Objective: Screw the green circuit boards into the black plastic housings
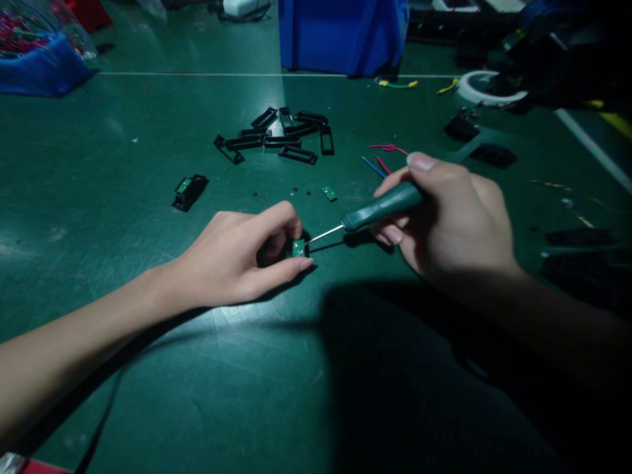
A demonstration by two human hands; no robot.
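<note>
My left hand [247, 253] rests on the green mat and pinches a small black housing with a green circuit board [298, 248] between thumb and fingers. My right hand [447, 214] is wrapped round a green-handled screwdriver [380, 207], whose metal tip touches the board's right edge. A finished black part with a green board [188, 191] lies to the upper left. A loose green board [328, 193] lies just above the screwdriver shaft.
A pile of several black plastic frames [281, 135] lies farther back. Red and blue wires [382, 158] lie beside my right hand. A blue bin [340, 33] stands at the back, a tape roll [481, 89] at the back right, a bag of wires [34, 46] at the far left.
</note>
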